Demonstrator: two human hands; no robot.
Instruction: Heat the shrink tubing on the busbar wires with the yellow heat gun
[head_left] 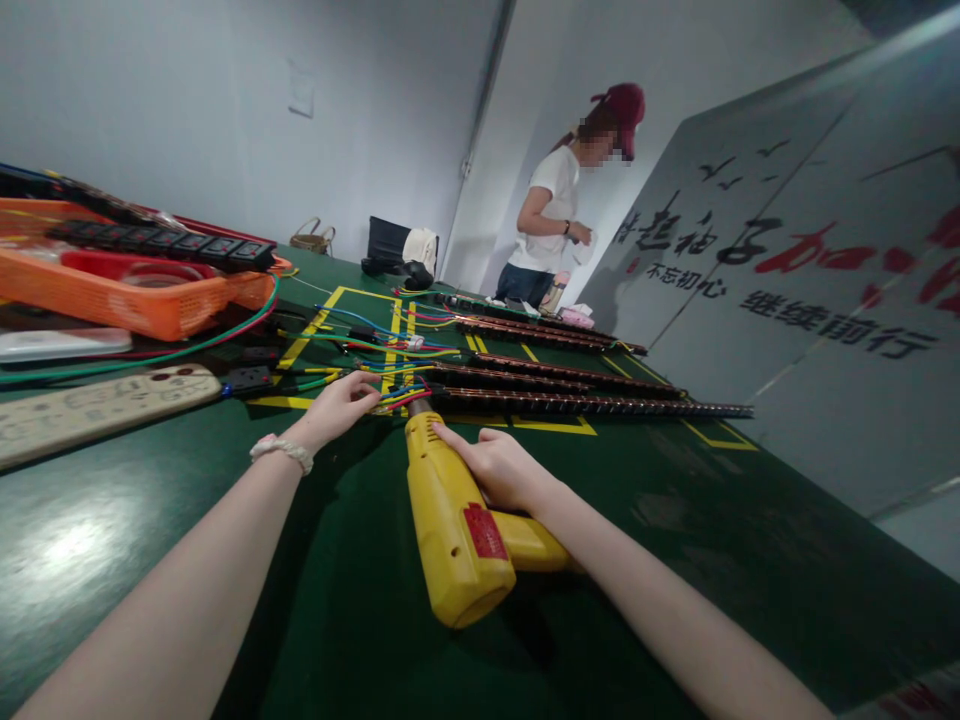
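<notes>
My right hand (502, 465) is wrapped round a yellow heat gun (450, 530) with a red patch on its rear. Its metal nozzle (420, 405) points away from me at a bundle of coloured wires (405, 397). Those wires run into the left end of a long dark strip (592, 402) lying across the table. My left hand (345, 405) is closed at the wires, just left of the nozzle. The fingertips pinch the wires near their left part; exactly which ones is hard to see.
More long strips (540, 330) lie farther back on the green table (360, 560), which has yellow tape markings. At left are an orange basket (180, 305) holding dark parts, and a patterned power strip (112, 410). A person (551, 205) in a cap stands beyond the table.
</notes>
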